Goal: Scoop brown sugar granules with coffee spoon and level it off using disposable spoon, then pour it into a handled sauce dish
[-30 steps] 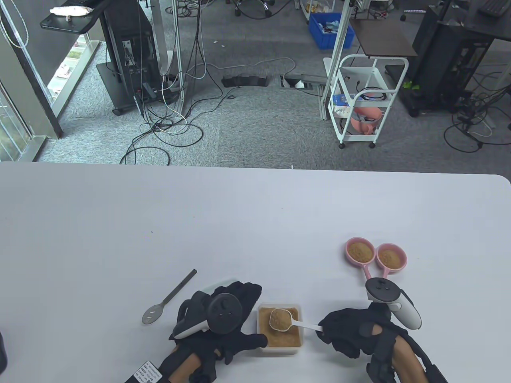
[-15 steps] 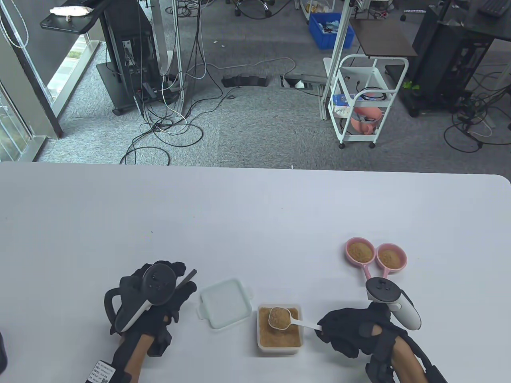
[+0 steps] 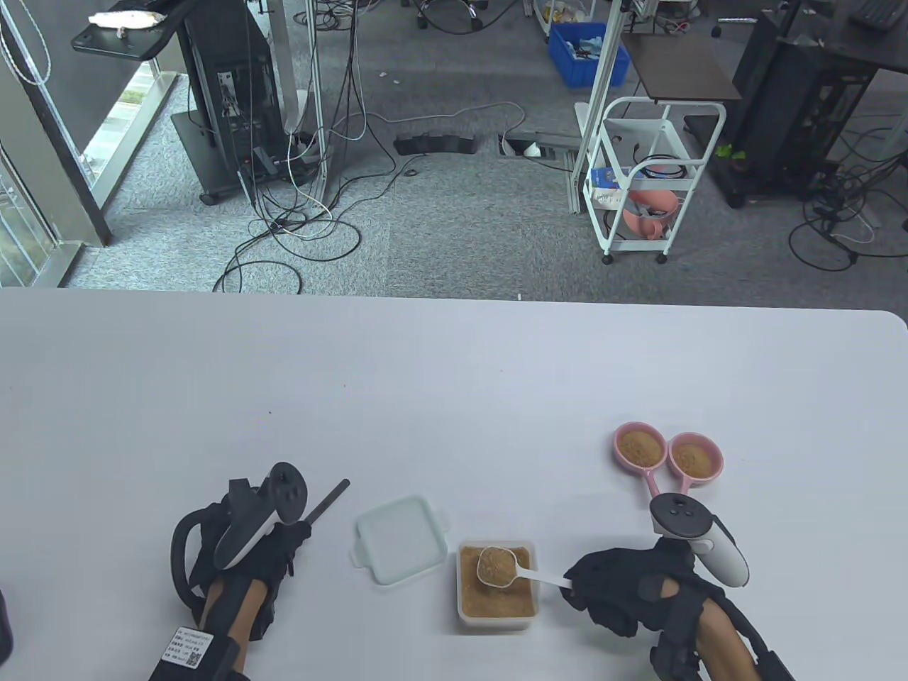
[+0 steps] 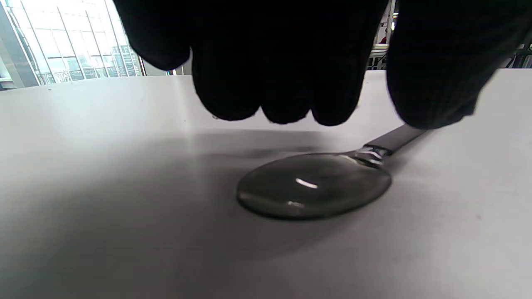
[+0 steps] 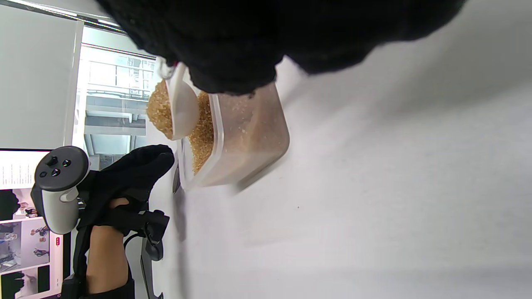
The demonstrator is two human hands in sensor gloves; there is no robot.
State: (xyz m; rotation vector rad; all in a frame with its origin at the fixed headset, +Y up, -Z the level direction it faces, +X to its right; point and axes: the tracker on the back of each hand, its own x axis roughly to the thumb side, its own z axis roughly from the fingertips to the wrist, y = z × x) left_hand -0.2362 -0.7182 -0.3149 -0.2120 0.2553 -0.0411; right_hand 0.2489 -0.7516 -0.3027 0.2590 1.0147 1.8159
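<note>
My right hand [image 3: 578, 589] pinches the handle of the white coffee spoon [image 3: 496, 566], heaped with brown sugar, just above the open sugar container [image 3: 496, 624]. The right wrist view shows that heaped spoon [image 5: 178, 108] over the container [image 5: 249, 141]. My left hand [image 3: 287, 543] hangs over the grey disposable spoon [image 3: 330, 498], which lies flat on the table. In the left wrist view the fingers [image 4: 266, 83] hover above the spoon's bowl [image 4: 314, 185] and the thumb is at its handle; contact is unclear. Two pink handled sauce dishes [image 3: 616, 445] [image 3: 720, 461] holding sugar sit at the far right.
The container's white lid [image 3: 401, 539] lies between my left hand and the container. The table's far edge [image 3: 454, 301] borders a floor with cables and a cart. The dishes' handles run under my right hand's tracker [image 3: 699, 535].
My left hand left the container's side, moved left to the grey spoon and lowered over it, uncovering the lid. The right hand and its heaped spoon stayed put.
</note>
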